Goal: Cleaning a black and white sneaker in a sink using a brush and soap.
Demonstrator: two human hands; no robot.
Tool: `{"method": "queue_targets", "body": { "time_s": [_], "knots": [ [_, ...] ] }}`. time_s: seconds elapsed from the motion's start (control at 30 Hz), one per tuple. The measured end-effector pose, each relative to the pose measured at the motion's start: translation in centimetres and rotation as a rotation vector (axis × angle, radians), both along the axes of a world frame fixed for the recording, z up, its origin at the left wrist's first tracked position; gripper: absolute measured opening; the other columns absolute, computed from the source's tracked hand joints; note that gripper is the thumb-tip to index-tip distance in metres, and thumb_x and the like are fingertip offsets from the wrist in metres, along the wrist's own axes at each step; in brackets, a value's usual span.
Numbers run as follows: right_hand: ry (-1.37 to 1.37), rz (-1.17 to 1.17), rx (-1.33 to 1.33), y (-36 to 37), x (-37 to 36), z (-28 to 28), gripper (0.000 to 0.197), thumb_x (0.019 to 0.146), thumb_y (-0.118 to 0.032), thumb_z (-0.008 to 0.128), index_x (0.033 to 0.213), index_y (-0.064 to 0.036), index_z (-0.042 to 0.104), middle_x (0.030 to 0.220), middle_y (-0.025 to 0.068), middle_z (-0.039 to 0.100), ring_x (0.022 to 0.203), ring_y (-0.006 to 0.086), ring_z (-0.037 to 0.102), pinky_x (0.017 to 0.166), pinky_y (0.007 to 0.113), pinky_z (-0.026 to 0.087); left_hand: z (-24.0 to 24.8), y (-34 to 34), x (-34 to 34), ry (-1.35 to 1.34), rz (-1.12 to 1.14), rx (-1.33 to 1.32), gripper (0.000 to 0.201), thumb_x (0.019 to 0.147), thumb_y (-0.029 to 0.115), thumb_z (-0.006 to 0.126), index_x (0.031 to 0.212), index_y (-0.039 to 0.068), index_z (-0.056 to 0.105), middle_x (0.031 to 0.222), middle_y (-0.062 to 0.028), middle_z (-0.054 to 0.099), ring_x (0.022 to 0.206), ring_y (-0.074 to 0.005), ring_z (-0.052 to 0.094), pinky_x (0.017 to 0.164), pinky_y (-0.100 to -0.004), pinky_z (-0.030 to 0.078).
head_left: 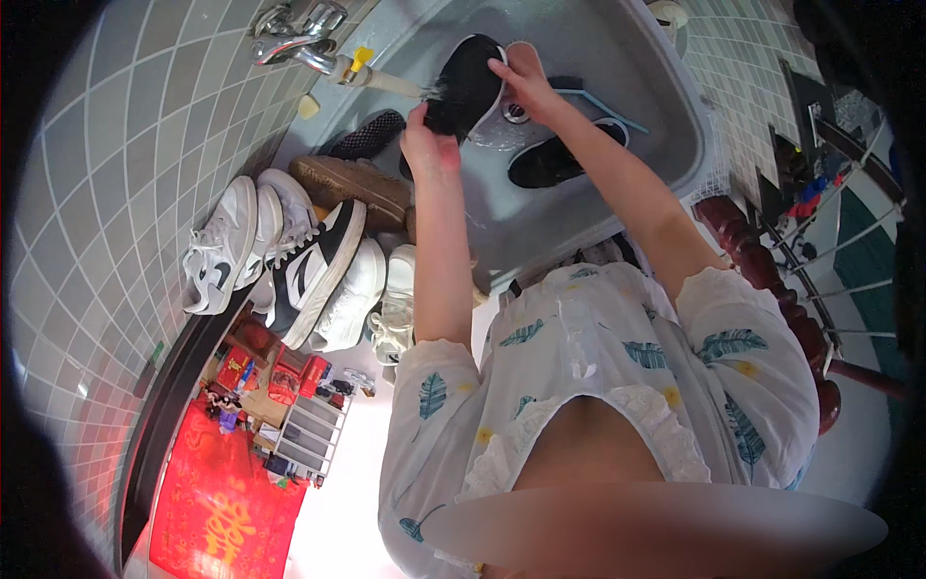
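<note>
Between my two hands a black shoe point(470, 69) with a pale sole edge is held tilted over the grey sink point(666, 87). My left hand point(430, 147) grips its near left end, fingers partly hidden. At the right rim, my right hand point(526, 81) pinches the edge with thumb and fingers. Water runs onto the shoe from a pale hose point(394, 83) on the chrome tap point(299, 43). A second black shoe point(555, 161) lies in the basin below my right forearm, beside the drain point(515, 112). A light blue handle point(617, 108) rests behind it, its dark end partly covered.
Several white sneakers point(352, 299) and a brown shoe point(355, 188) crowd the left side of the sink. Near them is a dark mesh item point(369, 133). A tiled wall point(125, 174) bounds the left; dark red turned wood point(762, 261) and metal bars stand at right.
</note>
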State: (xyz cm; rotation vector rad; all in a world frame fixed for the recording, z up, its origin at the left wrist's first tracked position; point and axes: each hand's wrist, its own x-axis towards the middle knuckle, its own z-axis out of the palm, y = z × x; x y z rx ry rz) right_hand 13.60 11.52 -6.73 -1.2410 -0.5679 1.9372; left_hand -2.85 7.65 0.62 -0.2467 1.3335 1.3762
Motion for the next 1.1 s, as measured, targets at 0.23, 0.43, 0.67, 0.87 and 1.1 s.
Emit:
{"method": "queue_targets", "body": {
  "time_s": [0.23,0.43,0.67,0.87,1.1],
  "knots": [
    [0.31,0.186,-0.273,1.0,-4.5,-0.3,0.059,0.085,-0.047,0.061,0.126,-0.0079,0.048,0.118,0.0039,0.058,0.108,0.0159,0.054,0.095,0.034,0.041,3.7,-3.7,0.8,-0.289,0.262,0.055,0.047,0.086,0.027,0.042,0.117,-0.007,0.045,0.119,-0.0183,0.054,0.115,-0.0304,0.049,0.104,-0.0453,0.031],
    [0.511,0.177,-0.409,-1.7,-2.5,-1.9,0.06,0.085,-0.05,0.058,0.129,-0.0096,0.047,0.125,0.0069,0.055,0.116,0.0206,0.051,0.104,0.038,0.036,3.1,-5.6,0.6,-0.33,0.19,-0.001,0.046,0.08,0.027,0.043,0.115,-0.003,0.048,0.119,-0.0146,0.054,0.115,-0.0261,0.047,0.102,-0.0419,0.027],
    [0.735,-0.333,-0.335,-0.3,-1.7,-3.6,0.058,0.086,-0.05,0.056,0.127,-0.0105,0.05,0.127,0.0091,0.054,0.116,0.0262,0.051,0.105,0.044,0.034,-2.7,1.1,-0.3,0.281,-0.586,0.094,0.054,0.085,0.046,0.053,0.106,-0.004,0.056,0.103,-0.0168,0.064,0.098,-0.0355,0.059,0.085,-0.0429,0.044],
    [0.858,-0.54,-0.454,-2.1,-4.7,-3.2,0.06,0.086,-0.055,0.051,0.125,-0.0101,0.052,0.126,0.0097,0.054,0.113,0.0285,0.052,0.102,0.046,0.036,-0.5,6.5,4.5,1.611,-1.035,-0.504,0.058,0.081,0.055,0.056,0.079,-0.002,0.065,0.08,-0.0247,0.065,0.081,-0.0378,0.065,0.072,-0.0456,0.051],
    [0.724,-0.539,-0.336,0.6,-3.3,-2.8,0.064,0.084,-0.059,0.049,0.125,-0.0101,0.052,0.124,0.0106,0.057,0.115,0.0287,0.052,0.103,0.045,0.036,2.7,5.3,5.8,1.673,-1.023,-0.359,0.042,0.087,0.038,0.052,0.074,0.001,0.063,0.071,-0.0212,0.065,0.068,-0.0372,0.066,0.065,-0.044,0.053]
  ]
}}
